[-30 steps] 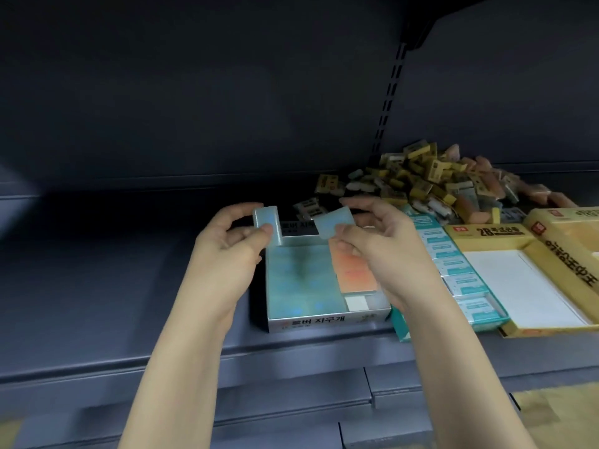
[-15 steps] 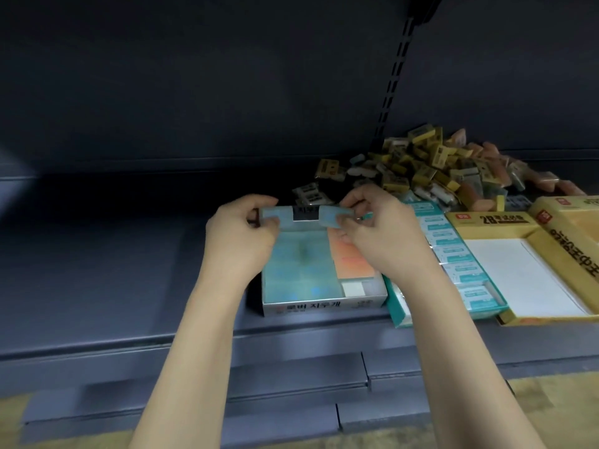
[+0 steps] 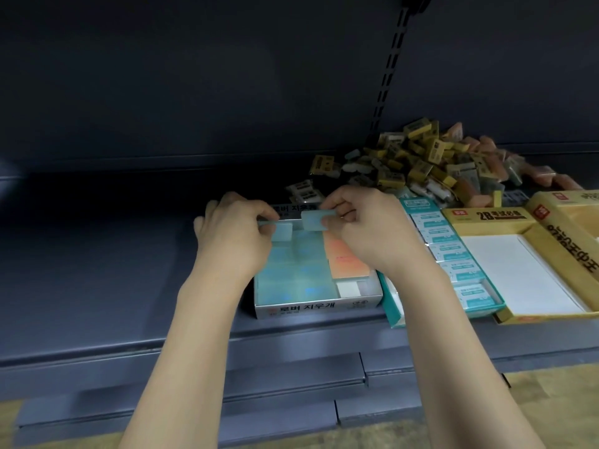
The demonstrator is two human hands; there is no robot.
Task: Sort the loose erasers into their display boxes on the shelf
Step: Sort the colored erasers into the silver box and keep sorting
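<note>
The silver cardboard display box (image 3: pixel 316 308) carries black Korean writing on its front wall, which reads like "지우개"; similar writing shows on its back flap between the two hands. Inside it, pale blue flat erasers (image 3: pixel 293 273) fill the left and middle part, and orange-pink erasers (image 3: pixel 345 257) lie in a column on the right, with a white gap at the front right corner.

The left hand (image 3: pixel 235 236) pinches one pale blue eraser (image 3: pixel 281 229) between thumb and curled fingers, just above the back of the box. The right hand (image 3: pixel 366 228) pinches a second pale blue eraser (image 3: pixel 313 221) in the same way. The two erasers are near each other but apart.

Just beside the silver box on the right stands a teal box (image 3: pixel 393 306) with a row of white-labelled erasers; their print is too small to read. Next to it a yellow box (image 3: pixel 486 218) shows "2B" and further characters I cannot read. A second yellow box (image 3: pixel 570 234) with large black characters sits at the right edge.

The pile of loose yellow, pink and grey erasers (image 3: pixel 431 163) lies at the back of the dark grey metal shelf (image 3: pixel 97 270), behind the boxes. The shelf surface left of the silver box is open. A slotted upright (image 3: pixel 387 76) runs up the dark back wall.
</note>
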